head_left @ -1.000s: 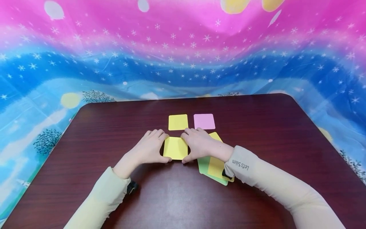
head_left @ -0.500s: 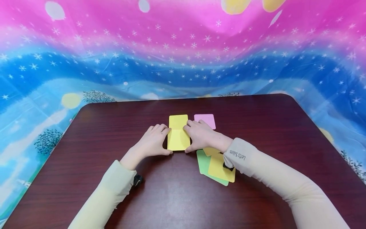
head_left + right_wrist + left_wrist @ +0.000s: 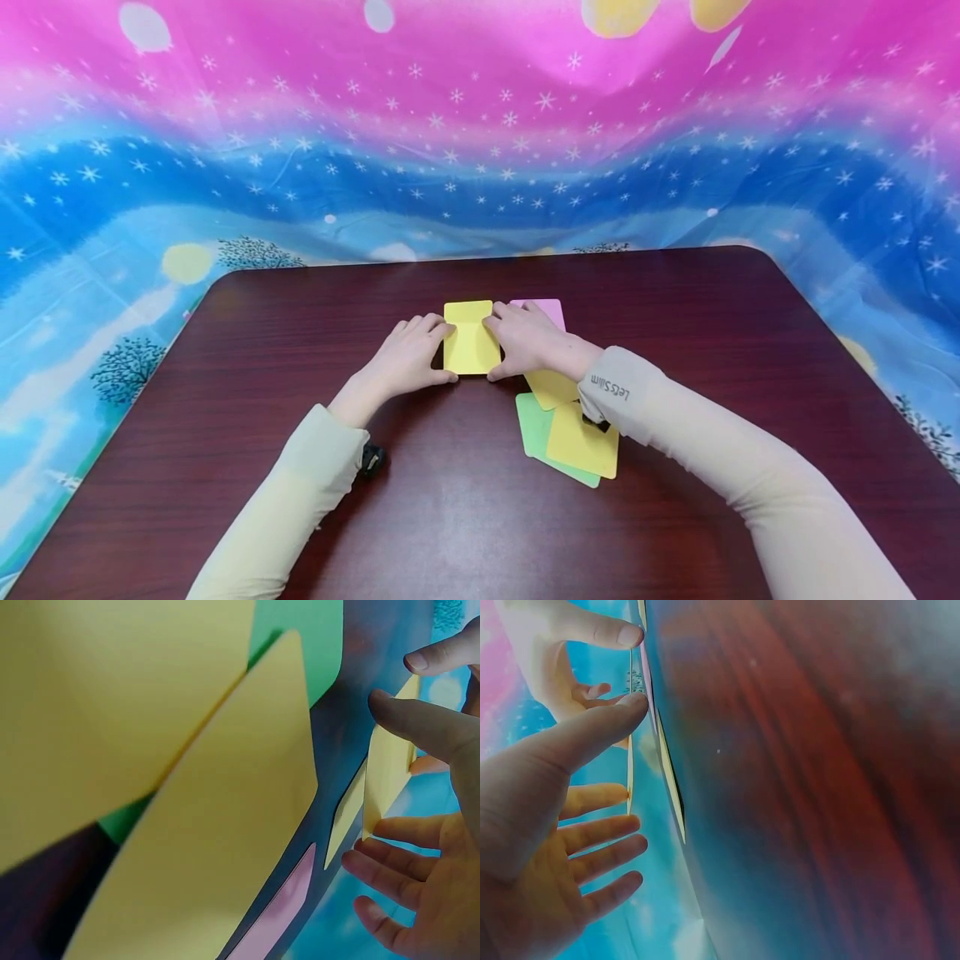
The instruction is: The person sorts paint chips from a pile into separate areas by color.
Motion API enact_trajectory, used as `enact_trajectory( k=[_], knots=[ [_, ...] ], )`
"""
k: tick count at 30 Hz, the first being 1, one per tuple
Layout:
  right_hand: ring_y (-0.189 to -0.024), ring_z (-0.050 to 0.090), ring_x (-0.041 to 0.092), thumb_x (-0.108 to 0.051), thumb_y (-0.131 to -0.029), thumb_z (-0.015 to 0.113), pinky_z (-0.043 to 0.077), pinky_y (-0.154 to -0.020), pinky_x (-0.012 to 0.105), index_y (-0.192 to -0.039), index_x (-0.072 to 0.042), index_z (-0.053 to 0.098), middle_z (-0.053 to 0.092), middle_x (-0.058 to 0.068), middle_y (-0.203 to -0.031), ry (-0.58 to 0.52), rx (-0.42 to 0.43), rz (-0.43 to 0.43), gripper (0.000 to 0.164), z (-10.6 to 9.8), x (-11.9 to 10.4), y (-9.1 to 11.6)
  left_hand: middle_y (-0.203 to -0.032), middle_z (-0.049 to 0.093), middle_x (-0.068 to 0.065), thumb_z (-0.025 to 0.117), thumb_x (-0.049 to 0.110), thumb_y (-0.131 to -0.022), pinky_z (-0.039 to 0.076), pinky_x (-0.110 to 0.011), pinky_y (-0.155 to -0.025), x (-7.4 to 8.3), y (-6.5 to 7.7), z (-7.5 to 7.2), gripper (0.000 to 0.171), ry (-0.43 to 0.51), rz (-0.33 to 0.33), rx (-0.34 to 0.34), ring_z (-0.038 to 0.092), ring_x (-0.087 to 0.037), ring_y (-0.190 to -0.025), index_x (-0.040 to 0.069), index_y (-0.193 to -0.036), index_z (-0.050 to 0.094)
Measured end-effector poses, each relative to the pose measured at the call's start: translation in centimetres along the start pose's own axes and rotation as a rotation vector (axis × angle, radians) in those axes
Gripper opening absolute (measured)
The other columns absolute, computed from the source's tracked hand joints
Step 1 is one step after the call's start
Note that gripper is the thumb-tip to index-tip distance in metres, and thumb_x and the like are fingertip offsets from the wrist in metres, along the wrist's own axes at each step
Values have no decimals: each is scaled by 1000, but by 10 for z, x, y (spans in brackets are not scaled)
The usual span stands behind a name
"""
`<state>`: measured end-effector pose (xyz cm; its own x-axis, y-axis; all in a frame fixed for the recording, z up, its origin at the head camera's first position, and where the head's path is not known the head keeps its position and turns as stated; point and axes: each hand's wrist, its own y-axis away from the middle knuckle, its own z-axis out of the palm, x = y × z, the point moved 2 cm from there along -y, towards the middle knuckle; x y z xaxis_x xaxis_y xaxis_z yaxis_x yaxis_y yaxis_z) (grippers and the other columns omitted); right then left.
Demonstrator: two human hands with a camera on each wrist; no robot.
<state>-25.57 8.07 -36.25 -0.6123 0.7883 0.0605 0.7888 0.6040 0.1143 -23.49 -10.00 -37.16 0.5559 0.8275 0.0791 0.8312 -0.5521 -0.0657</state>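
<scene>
A square yellow card (image 3: 472, 352) is held by its two side edges, raised over a second yellow card (image 3: 468, 312) that lies on the table. My left hand (image 3: 408, 354) pinches the left edge between thumb and forefinger; the other fingers spread behind. On the opposite edge, my right hand (image 3: 527, 340) pinches in the same way. Edge-on in the left wrist view, the held card (image 3: 630, 776) stands apart from the lying card (image 3: 669, 780). The right wrist view shows the held card (image 3: 386, 765) above the lying one (image 3: 346, 817). A pink card (image 3: 550, 311) is partly hidden by my right hand.
Under and beside my right wrist lie loose cards: a yellow one (image 3: 583, 440) overlapping a green one (image 3: 534, 421), and another yellow one (image 3: 551, 390) above them. The dark wooden table (image 3: 345, 308) ends at a patterned cloth backdrop (image 3: 480, 167).
Both hands have carried the yellow card away from me, from in front of the lying yellow card to over it, covering most of it. The other cards stay put.
</scene>
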Motion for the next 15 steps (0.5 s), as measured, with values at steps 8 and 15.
enact_trajectory(
  k=[8, 15],
  knots=[
    [-103, 49, 23, -61, -64, 68, 34, -88, 43, -125, -8, 51, 47, 7, -115, 2, 3, 28, 83, 0, 8, -10, -125, 48, -13, 71, 47, -71, 36, -44, -94, -6, -13, 1, 78, 6, -38, -11, 46, -30, -113, 0, -128, 48],
    [-102, 48, 21, -59, -66, 69, 33, -88, 42, -124, -9, 51, 47, 5, -115, -11, 0, 52, 79, -2, 12, -17, -125, 48, -14, 71, 46, -71, 35, -45, -95, -11, -23, -1, 78, 22, -60, -38, 45, -30, -114, 0, -129, 47]
  ],
)
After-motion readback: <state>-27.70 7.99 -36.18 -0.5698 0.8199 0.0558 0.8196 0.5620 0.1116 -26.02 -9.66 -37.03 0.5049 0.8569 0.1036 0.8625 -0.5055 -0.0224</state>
